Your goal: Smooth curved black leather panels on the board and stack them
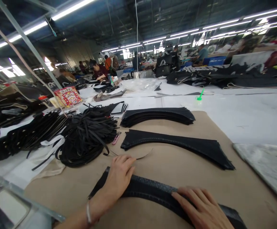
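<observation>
A long curved black piece (152, 187) lies across the near part of the tan mat. Over its left part rests my left hand (119, 175), fingers together and bent over the far edge, the thumb close beside them. My right hand (200, 203) lies on the right part of the same piece, fingers stretched out and slightly spread, thumb apart. Farther off are a second curved black piece (174, 143) and a thicker stack of such pieces (157, 115). A thin dark thread (145, 156) curves past my left fingertips.
A heap of black straps (88, 136) lies left of the mat, with a small pink tool (116, 138) beside it. At right is a grey-white slab (267, 168). A green-topped bottle (199, 95) stands on the white table (252, 117). Several people work in the background.
</observation>
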A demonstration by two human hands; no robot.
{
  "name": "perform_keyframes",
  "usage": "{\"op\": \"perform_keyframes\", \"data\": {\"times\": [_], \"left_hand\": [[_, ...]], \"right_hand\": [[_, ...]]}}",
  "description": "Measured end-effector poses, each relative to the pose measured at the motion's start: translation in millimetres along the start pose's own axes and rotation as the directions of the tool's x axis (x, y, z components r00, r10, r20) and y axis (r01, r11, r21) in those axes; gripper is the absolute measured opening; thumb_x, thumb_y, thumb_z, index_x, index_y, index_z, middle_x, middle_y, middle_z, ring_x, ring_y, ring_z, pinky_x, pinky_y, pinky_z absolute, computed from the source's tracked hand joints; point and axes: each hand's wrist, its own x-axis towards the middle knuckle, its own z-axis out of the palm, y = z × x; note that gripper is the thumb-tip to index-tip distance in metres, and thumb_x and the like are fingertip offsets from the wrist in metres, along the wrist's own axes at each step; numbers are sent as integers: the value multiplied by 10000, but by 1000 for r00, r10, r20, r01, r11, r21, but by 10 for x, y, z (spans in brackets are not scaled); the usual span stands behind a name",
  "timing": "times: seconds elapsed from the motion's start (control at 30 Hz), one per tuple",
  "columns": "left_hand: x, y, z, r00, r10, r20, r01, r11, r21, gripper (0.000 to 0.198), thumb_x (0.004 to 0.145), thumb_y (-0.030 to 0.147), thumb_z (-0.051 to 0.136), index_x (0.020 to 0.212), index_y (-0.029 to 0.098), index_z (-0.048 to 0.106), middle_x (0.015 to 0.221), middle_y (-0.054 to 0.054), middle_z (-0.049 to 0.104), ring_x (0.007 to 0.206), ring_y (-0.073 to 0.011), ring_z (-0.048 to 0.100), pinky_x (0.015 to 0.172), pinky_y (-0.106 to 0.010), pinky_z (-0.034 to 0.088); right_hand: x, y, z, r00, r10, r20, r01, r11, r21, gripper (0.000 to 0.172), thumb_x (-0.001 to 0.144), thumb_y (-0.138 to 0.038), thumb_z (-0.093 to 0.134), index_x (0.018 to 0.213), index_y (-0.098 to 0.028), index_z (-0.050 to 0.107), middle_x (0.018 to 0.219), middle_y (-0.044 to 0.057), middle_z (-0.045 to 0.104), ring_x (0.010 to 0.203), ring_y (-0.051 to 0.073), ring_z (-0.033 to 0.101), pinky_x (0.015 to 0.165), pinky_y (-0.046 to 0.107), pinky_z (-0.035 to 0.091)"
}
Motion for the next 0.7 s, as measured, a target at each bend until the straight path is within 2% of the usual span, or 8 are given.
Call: {"op": "perform_keyframes", "data": {"times": [0.1, 0.17, 0.23, 0.33, 0.47, 0.57, 0.63, 0.7], "left_hand": [[385, 91, 122, 994, -1, 111, -7, 997, 74, 149, 874, 156, 553, 987, 203, 638, 1027, -54, 633, 1002, -222, 558, 891, -382, 418], [517, 116, 205, 989, 9, 146, -29, 990, 138, 123, 891, 147, 506, 915, 188, 619, 990, -61, 614, 965, -226, 549, 845, -373, 421], [570, 146, 247, 990, 16, 137, -34, 991, 129, 148, 901, 117, 461, 890, 184, 592, 975, -59, 609, 948, -220, 548, 819, -357, 419], [544, 259, 202, 993, 77, 91, -75, 997, -30, 185, 913, 74, 404, 871, 185, 546, 887, -31, 614, 866, -184, 566, 817, -338, 418], [363, 490, 43, 980, 189, 65, -175, 970, -170, 198, 943, 87, 371, 850, 188, 513, 780, -5, 599, 735, -158, 562, 759, -319, 422], [205, 609, -50, 965, 250, 84, -232, 955, -183, 205, 949, 92, 390, 842, 194, 531, 776, 1, 610, 719, -152, 562, 733, -309, 406], [146, 652, -92, 950, 300, 90, -279, 942, -188, 207, 961, 111, 395, 846, 198, 544, 792, 1, 622, 730, -150, 560, 730, -302, 393], [137, 683, -128, 930, 355, 101, -328, 921, -210, 203, 975, 147, 402, 853, 202, 555, 807, 6, 634, 737, -145, 558, 724, -294, 380]], "right_hand": [[64, 33, -52, 995, 98, 14, -99, 990, 104, 431, 875, -140, 481, 1275, -261, 586, 1132, 51, 662, 971, 192, 596, 812, 307, 486], [75, 57, -95, 979, 204, 21, -205, 964, 167, 437, 908, -119, 424, 1286, -272, 582, 1159, 50, 650, 1004, 182, 583, 819, 299, 484], [92, 69, -155, 972, 225, 75, -235, 954, 189, 457, 905, -105, 426, 1294, -290, 578, 1207, 42, 635, 1077, 189, 558, 880, 321, 471], [124, 38, -231, 979, 133, 152, -156, 977, 149, 554, 832, -43, 456, 1314, -293, 565, 1272, 35, 609, 1142, 204, 530, 961, 368, 436], [111, -70, -246, 978, 158, 137, -176, 976, 131, 622, 782, 17, 419, 1324, -258, 552, 1210, 56, 619, 1030, 194, 577, 892, 355, 477], [100, -138, -240, 957, 286, 47, -288, 928, 235, 518, 883, -55, 404, 1336, -276, 523, 1161, 55, 612, 1005, 172, 590, 856, 301, 507], [152, -163, -254, 909, 416, -32, -386, 866, 318, 459, 950, -160, 414, 1390, -286, 448, 1247, 63, 565, 1098, 170, 570, 915, 292, 501], [268, -173, -288, 865, 497, -66, -436, 811, 391, 469, 969, -261, 449, 1432, -289, 381, 1361, 72, 493, 1202, 182, 521, 1000, 314, 463]]}}
